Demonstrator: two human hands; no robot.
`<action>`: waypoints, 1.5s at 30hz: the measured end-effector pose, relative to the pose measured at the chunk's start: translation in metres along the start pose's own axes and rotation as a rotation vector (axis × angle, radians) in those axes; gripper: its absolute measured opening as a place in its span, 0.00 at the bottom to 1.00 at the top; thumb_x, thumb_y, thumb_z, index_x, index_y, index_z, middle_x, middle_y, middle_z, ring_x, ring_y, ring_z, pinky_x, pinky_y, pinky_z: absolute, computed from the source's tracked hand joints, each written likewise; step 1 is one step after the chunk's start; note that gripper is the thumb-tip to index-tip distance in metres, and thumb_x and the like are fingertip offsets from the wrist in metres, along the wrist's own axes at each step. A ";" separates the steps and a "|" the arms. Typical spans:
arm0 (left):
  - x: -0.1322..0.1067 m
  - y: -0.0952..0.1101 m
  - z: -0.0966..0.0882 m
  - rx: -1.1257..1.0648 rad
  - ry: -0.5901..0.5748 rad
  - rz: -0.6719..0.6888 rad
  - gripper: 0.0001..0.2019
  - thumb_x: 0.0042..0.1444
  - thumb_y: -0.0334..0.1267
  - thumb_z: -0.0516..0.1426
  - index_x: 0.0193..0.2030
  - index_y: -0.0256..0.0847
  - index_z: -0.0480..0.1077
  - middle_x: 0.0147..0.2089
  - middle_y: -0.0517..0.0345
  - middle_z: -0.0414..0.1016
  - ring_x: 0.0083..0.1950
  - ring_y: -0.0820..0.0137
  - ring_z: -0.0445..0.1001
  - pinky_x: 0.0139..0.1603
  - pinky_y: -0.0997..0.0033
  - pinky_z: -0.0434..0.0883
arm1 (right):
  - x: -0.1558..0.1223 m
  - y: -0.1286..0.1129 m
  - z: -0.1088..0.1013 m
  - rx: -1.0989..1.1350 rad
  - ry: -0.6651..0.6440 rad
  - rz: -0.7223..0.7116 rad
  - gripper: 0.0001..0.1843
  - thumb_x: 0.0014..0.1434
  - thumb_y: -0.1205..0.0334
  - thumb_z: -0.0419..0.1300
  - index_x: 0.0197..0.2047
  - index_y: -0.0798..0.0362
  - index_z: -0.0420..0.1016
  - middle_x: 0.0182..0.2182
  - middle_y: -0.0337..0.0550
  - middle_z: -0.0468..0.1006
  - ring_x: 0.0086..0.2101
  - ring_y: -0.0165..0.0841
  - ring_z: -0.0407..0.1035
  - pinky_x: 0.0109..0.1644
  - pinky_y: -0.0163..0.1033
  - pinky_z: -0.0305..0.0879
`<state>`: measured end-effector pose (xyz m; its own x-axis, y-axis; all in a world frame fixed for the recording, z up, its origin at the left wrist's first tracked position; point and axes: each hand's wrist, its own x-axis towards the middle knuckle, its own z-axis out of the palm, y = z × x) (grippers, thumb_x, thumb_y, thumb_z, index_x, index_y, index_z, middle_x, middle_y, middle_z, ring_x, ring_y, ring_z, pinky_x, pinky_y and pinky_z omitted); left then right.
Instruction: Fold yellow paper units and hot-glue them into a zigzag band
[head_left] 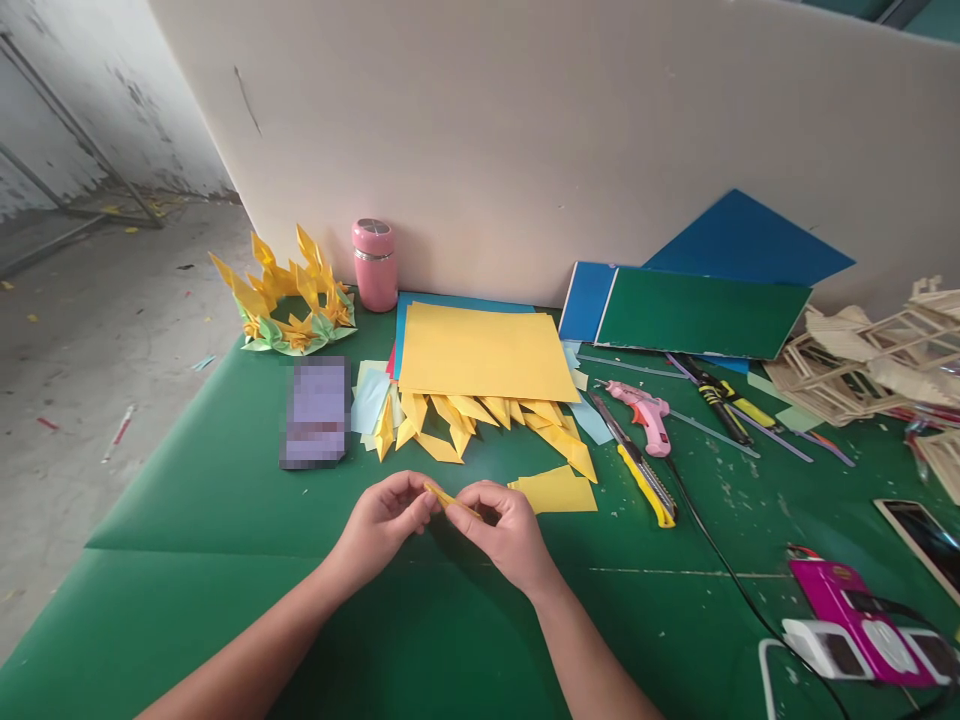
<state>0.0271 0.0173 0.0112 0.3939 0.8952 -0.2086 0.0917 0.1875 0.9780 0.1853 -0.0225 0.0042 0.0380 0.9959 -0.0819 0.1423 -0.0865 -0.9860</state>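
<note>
Both hands pinch one small folded piece of yellow paper (452, 499) above the green table. My left hand (390, 515) is closed on its left end, thumb against fingertips. My right hand (506, 525) grips the other end, with the thumb along its near side. Just right of my right hand lie cut yellow paper pieces (559, 490). Beyond the hands, several folded yellow paper shapes (450, 425) stick out from under a stack of yellow sheets (487, 350). My palms hide part of the held paper.
A yellow paper crown (300, 300), a pink flask (375, 265) and a blurred purple object (316, 412) stand or lie to the left. Rightward are a utility knife (641, 475), a pink glue gun (645, 415) with a black cord, a phone (926, 545) and wooden models (862, 350).
</note>
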 end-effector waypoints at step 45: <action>-0.007 -0.003 0.011 -0.195 -0.069 -0.167 0.25 0.42 0.59 0.63 0.27 0.38 0.63 0.23 0.62 0.71 0.18 0.79 0.66 0.18 0.79 0.63 | 0.005 0.007 0.012 0.407 -0.076 0.098 0.09 0.49 0.58 0.64 0.29 0.52 0.70 0.19 0.32 0.71 0.22 0.27 0.67 0.28 0.32 0.65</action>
<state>0.0343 0.0063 0.0099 0.4504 0.8166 -0.3610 -0.0149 0.4111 0.9115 0.1750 -0.0178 -0.0044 -0.0436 0.9839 -0.1733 -0.2608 -0.1786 -0.9487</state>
